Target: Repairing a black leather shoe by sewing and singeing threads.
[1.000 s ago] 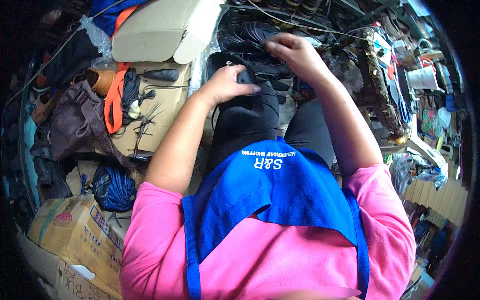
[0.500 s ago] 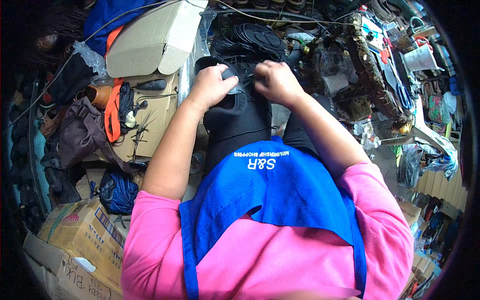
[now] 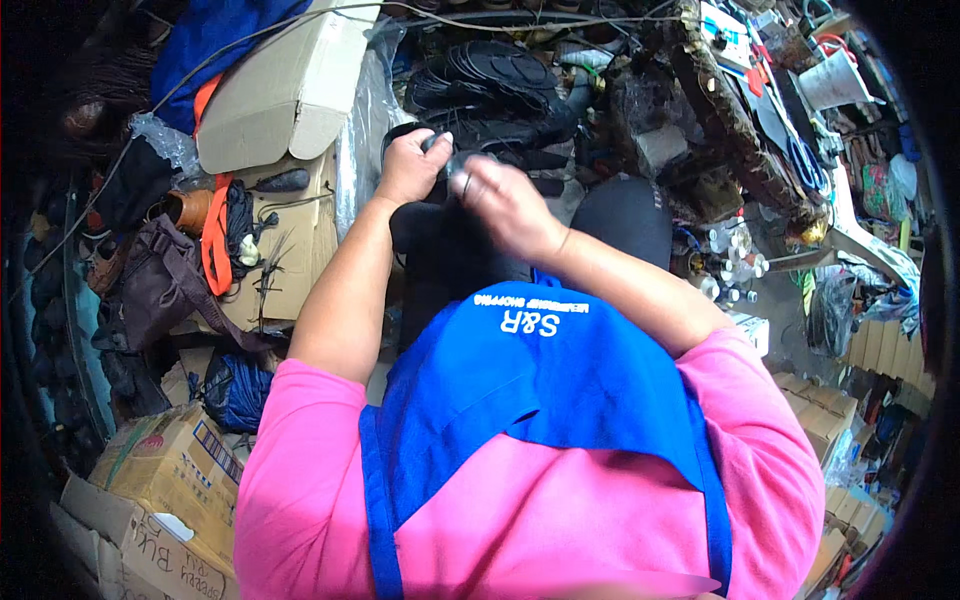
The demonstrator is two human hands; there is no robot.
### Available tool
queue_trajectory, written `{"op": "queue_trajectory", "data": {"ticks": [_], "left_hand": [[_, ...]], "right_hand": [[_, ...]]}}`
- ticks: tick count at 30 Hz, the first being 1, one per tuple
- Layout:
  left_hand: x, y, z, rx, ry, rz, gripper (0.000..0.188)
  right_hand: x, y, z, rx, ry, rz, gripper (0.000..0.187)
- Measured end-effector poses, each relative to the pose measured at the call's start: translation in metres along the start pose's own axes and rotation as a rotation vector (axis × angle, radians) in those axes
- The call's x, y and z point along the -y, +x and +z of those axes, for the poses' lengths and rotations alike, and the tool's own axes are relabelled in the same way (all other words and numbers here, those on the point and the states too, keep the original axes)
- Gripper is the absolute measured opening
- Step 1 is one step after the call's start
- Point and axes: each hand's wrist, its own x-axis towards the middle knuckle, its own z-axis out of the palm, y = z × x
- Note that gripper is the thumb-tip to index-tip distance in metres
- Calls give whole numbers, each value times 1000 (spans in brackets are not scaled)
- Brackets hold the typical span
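Note:
My left hand (image 3: 410,165) grips a black flat piece (image 3: 432,140), like a shoe sole, over my left knee in black trousers (image 3: 450,260). My right hand (image 3: 505,200) is right beside it, blurred, with its fingers curled onto the same piece from the right. Just beyond the hands lies a pile of black soles (image 3: 490,75). A blue apron (image 3: 540,390) over a pink shirt fills the lower part of the view.
A folded cardboard box (image 3: 285,90) lies at the upper left, with an orange strap (image 3: 213,240) and a brown bag (image 3: 150,285) below it. Cardboard cartons (image 3: 165,475) stand at the lower left. Small bottles (image 3: 730,265) and cluttered tools sit at the right.
My right hand came back from the pile of soles to my left hand. Both hands now meet on the black piece over the knee.

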Motion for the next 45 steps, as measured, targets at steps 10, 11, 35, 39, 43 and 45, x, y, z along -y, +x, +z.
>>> {"op": "queue_trajectory", "data": {"ticks": [10,11,35,39,43,45], "left_hand": [[-42,-17,-52,505,-323,-206,17],[-47,-22,-57,520,-323,-185,19],[-6,-10,-18,303,21,-4,30],[1,-15,-16,272,-53,-5,29],[-7,-16,-19,293,-60,-85,26],[-11,-14,-32,456,-338,-200,24]], "right_hand": [[46,-47,-48,421,-554,-491,13],[49,-51,-55,493,-500,-558,16],[-27,9,-8,-185,925,318,27],[-26,-20,-14,5,712,429,26],[-14,-25,-38,96,397,369,28],[-9,-31,-63,112,-152,144,17]]}}
